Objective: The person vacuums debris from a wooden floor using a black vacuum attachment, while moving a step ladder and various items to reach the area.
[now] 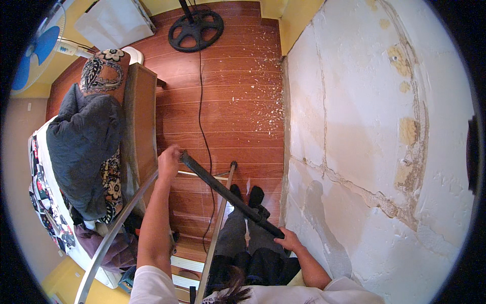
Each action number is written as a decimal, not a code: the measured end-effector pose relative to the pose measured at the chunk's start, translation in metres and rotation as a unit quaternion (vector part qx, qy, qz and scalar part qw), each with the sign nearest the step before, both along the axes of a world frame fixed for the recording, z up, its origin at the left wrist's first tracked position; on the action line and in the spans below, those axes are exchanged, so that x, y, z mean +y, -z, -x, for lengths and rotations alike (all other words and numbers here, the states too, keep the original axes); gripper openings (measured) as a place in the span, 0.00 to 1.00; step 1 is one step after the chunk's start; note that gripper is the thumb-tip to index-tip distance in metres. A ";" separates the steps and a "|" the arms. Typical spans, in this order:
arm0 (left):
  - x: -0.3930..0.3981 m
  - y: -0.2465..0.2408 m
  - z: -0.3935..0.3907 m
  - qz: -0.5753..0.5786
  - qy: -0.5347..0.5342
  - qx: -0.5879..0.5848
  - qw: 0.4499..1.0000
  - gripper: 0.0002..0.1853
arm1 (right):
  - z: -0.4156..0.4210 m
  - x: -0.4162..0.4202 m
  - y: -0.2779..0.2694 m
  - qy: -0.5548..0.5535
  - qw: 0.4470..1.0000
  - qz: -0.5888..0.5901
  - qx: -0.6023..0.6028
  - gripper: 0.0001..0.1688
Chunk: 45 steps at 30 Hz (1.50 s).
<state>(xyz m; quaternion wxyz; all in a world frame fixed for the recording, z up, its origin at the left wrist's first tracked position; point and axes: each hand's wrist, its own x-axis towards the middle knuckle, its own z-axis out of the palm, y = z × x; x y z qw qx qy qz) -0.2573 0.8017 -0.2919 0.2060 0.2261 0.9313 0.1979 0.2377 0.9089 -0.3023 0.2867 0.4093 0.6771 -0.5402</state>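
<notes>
A black padded bar [228, 193] runs diagonally in front of me, above my legs. My left hand [169, 161], slightly blurred, grips its far left end, where a silver metal rail [117, 220] passes behind my forearm. Around the bar's near right end, close to the wall, my right hand [289, 240] is closed. Bar and rail look like parts of a metal stepladder. Another ladder rail [217, 235] slants beneath the bar and ends in a dark foot [234, 164] on the floor. White ladder steps [186, 264] show at the bottom.
A cracked, patched white wall [353, 95] rises on the right. Pale debris [265, 102] litters the wood-look floor [235, 64]. A black cable [202, 102] crosses it to a round stand base [196, 30]. Left are a wooden bed frame [144, 98], dark bedding [85, 152] and a blue-bladed fan [45, 45].
</notes>
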 end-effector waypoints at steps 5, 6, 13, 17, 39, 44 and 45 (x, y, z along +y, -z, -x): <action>-0.029 0.028 0.006 -0.026 -0.154 0.198 0.968 0.22 | 0.008 0.005 -0.011 0.041 0.994 -0.067 -0.082 0.27; -0.025 0.028 -0.001 -0.018 -0.175 0.127 0.976 0.23 | 0.002 0.002 -0.002 0.044 0.988 -0.113 -0.091 0.27; -0.051 0.068 -0.087 0.025 -0.074 0.014 0.997 0.28 | 0.018 0.030 0.059 -0.001 0.926 -0.269 -0.265 0.28; -0.067 0.087 -0.142 0.086 -0.052 -0.043 0.994 0.29 | 0.043 0.051 0.063 0.027 0.930 -0.270 -0.249 0.26; 0.026 0.058 -0.305 0.184 0.174 -0.290 0.923 0.20 | -0.033 -0.001 0.054 0.358 0.933 0.006 -0.026 0.15; 0.010 0.022 -0.237 0.415 0.159 -0.148 0.883 0.28 | 0.009 0.002 0.044 0.303 0.925 -0.225 -0.050 0.20; 0.015 0.004 -0.225 0.459 0.131 -0.199 0.856 0.29 | 0.019 0.008 0.049 0.255 0.921 -0.290 -0.042 0.21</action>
